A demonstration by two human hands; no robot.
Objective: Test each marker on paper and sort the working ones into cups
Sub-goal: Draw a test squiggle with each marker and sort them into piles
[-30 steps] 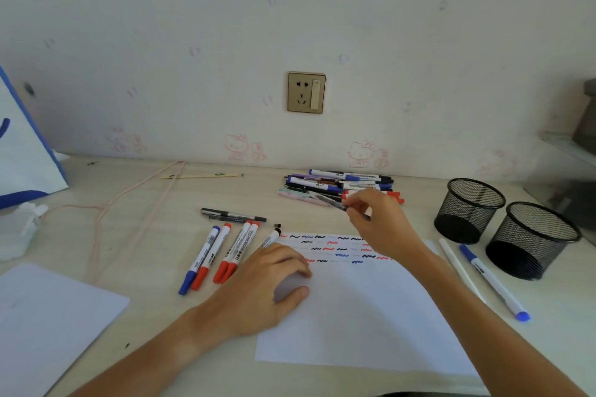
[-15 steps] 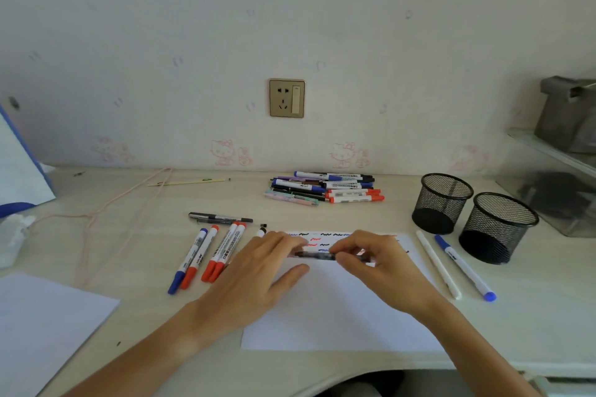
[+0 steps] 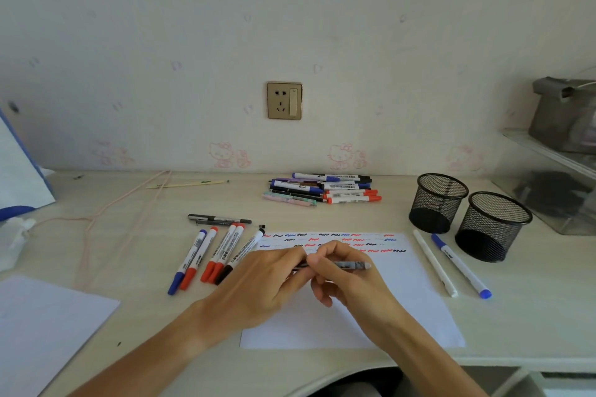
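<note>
Pen with a dark, slim barrel [image 3: 350, 265] is held level above the white scribbled paper [image 3: 416, 309], long axis left-right; right hand [image 3: 346, 277] grips the barrel, left hand [image 3: 271, 277] pinches its left end, presumably the cap.

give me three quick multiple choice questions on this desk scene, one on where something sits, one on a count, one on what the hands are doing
1. Where do the mesh cups stand?
A. right of the paper
B. left of the paper
C. on the paper

2. How many mesh cups are there?
A. one
B. two
C. three

3. What are the hands doing with the pen?
A. both grip it
B. only the left grips it
C. neither touches it

Key: 1 A, the cups sit at the right past the paper. 2 B, two black cups stand side by side. 3 A, left hand and right hand meet on the pen above the paper.
</note>
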